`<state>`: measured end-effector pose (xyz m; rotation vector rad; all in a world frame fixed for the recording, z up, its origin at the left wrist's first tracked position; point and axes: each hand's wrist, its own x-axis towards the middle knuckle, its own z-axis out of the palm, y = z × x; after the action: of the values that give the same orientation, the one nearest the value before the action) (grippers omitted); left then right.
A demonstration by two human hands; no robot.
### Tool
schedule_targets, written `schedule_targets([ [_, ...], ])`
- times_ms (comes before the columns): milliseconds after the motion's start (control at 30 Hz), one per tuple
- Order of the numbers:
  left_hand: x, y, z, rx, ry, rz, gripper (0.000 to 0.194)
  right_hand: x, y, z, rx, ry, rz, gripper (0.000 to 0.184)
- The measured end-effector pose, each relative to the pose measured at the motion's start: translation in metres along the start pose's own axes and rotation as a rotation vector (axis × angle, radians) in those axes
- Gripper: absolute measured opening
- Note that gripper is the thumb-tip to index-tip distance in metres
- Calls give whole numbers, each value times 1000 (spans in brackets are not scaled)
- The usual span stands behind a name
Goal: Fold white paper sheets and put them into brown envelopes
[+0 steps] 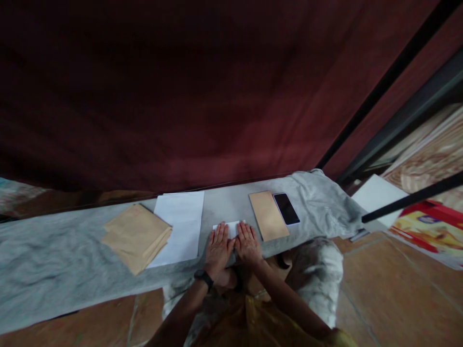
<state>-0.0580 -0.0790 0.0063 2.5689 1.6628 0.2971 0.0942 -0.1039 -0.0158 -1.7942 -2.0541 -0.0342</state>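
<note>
A small folded white paper [232, 228] lies flat on the grey cloth right in front of me. Pressing on its left part is my left hand [218, 246], fingers stretched out flat; a dark watch sits on that wrist. My right hand [248, 244] lies flat on the right part of the same paper, fingers extended, the two thumbs close together. Much of the paper is hidden under both hands. To the right lies a brown envelope [268, 216]. On the left are a stack of white sheets [184, 221] and a pile of brown envelopes [135, 236] partly covering it.
A phone [287, 208] rests against the brown envelope's right side. The long narrow surface is draped in grey cloth [65, 255]. A dark red curtain [217, 120] hangs behind it. Black bars [379, 96], a white board [378, 197] and a red box [432, 229] are at right.
</note>
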Motion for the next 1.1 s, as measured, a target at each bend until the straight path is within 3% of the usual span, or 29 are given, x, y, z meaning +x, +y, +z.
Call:
schedule_targets([
  [233,-6,-11,5,44,65,-38,60,-13,8,-6,-72,48,32,54],
  [400,-2,-1,6,51,70,-76,57,-31,8,-15,-49,52,15,54],
  [600,17,26,3,-87,-58,180,51,-45,6,-25,26,26,1,50],
  [700,28,34,2,-129,-73,218,52,-51,5,-31,41,-5,2,51],
  [967,46,34,1,-142,-61,196,50,-64,13,-51,41,-95,-106,61],
  [1100,59,32,-4,-178,-76,92,43,-63,18,-56,39,-129,-151,61],
])
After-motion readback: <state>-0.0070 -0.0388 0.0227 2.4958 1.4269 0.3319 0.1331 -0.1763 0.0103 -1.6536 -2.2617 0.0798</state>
